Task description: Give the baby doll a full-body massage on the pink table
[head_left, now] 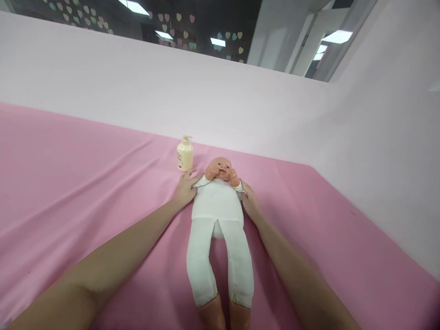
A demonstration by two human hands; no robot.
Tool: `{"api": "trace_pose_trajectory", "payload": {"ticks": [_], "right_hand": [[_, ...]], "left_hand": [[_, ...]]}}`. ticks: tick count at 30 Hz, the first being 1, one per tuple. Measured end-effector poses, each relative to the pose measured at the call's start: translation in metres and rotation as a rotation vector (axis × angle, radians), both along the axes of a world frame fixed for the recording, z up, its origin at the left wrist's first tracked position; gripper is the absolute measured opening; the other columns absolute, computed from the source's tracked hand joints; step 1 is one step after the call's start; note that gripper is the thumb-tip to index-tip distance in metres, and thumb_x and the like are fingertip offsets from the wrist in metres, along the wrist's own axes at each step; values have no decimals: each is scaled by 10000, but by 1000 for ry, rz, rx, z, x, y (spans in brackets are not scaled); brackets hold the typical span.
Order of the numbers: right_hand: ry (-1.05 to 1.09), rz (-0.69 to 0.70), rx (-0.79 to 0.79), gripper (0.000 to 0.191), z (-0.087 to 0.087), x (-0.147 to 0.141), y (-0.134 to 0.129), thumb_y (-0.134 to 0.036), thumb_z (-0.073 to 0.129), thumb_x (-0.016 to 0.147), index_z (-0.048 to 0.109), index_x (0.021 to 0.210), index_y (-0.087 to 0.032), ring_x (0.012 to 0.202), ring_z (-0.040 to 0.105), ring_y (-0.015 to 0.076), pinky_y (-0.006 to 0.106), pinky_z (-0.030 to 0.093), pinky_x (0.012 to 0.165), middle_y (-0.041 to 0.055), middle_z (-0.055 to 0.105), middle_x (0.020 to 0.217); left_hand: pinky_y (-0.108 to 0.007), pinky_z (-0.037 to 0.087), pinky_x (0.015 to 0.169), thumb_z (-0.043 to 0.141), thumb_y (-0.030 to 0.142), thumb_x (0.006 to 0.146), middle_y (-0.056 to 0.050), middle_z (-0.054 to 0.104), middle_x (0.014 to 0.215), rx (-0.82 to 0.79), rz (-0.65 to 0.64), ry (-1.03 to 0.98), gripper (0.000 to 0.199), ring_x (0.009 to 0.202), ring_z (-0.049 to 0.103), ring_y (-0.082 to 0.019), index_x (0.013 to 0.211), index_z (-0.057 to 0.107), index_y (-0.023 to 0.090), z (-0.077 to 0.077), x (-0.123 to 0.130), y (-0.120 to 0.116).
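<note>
A baby doll (217,201) in a white top and white trousers lies on its back on the pink cloth, head away from me and bare lower legs toward me. Its hands rest near its mouth. My left hand (186,187) touches the doll's sleeve at the left shoulder side of the picture, fingers apart. On the opposite side, my right hand (250,198) lies against the other sleeve; its fingertips are partly hidden by the doll's arm. A cream pump bottle (185,156) stands upright just beyond my left hand.
Pink cloth (103,183) with folds covers the surface. A white wall (206,101) rises behind it and another along the right. Above the back wall, dark glass (206,27) shows heart stickers and light reflections.
</note>
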State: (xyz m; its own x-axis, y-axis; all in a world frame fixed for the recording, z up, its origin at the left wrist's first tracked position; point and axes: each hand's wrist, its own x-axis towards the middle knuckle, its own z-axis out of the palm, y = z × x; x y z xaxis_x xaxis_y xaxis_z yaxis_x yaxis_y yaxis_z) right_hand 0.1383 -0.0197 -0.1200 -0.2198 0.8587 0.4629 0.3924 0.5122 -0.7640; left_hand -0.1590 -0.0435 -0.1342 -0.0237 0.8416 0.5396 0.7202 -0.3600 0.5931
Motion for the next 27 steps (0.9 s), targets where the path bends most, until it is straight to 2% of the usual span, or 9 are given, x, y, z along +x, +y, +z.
{"api": "trace_pose_trajectory", "payload": {"ticks": [3,7,10,12,14,16,19,21,27], "right_hand": [[46,-53,-53,575,-1,0,0,-267,457,899,508,1472,-241,1460,420,263,495,266,1259,48,505,1534],[172,-150,-116,673,0,-1,-1,-256,485,880,372,1542,-233,1496,365,251,474,256,1266,68,414,1596],[249,-183,-115,757,5,0,-1,-243,497,855,269,1576,-202,1477,392,267,466,318,1238,105,375,1613],[274,-185,-104,800,7,0,-1,-251,523,845,228,1588,-205,1474,396,284,452,371,1209,108,345,1630],[274,-154,-100,791,8,2,-2,-258,547,843,262,1580,-246,1456,423,294,446,415,1180,81,368,1623],[228,-106,-97,703,8,2,-3,-255,529,854,369,1539,-275,1418,471,289,466,425,1172,53,450,1575],[142,-62,-82,526,6,2,-3,-241,495,852,592,1369,-261,1345,536,273,504,382,1194,36,609,1422],[103,-41,-55,445,5,1,-2,-258,508,852,670,1266,-261,1311,555,271,508,371,1195,32,665,1342],[105,2,-21,439,2,-2,1,-367,544,889,650,1303,-270,1307,554,287,512,404,1160,43,681,1315]], "left_hand": [[-551,361,1179,521,57,727,-92,445,1482,15,21,-48,730,1355,409,-344,1426,565,264,-2,0,2],[-551,406,1129,567,122,731,-141,516,1347,46,89,-208,689,1292,469,-340,1412,479,178,-1,-2,7],[-551,464,1048,578,157,730,-138,549,1228,26,128,-318,632,1190,527,-337,1352,471,149,0,-3,9],[-552,461,1052,581,168,735,-134,546,1230,30,123,-322,643,1191,526,-335,1367,462,156,-1,-4,9],[-554,427,1103,581,169,746,-135,524,1295,49,109,-275,672,1245,497,-336,1408,465,180,-1,-4,8],[-544,399,1144,564,143,749,-125,480,1380,55,91,-202,684,1302,462,-333,1427,506,219,-2,-3,7],[-539,371,1176,510,77,742,-79,426,1470,27,33,-70,693,1352,415,-332,1398,595,286,-2,-2,4],[-550,356,1185,477,49,744,-60,423,1488,14,4,-7,712,1354,401,-335,1392,615,307,-2,-1,2],[-542,368,1181,477,47,741,-55,449,1478,9,19,9,714,1341,410,-334,1395,601,304,-2,0,1]]}}
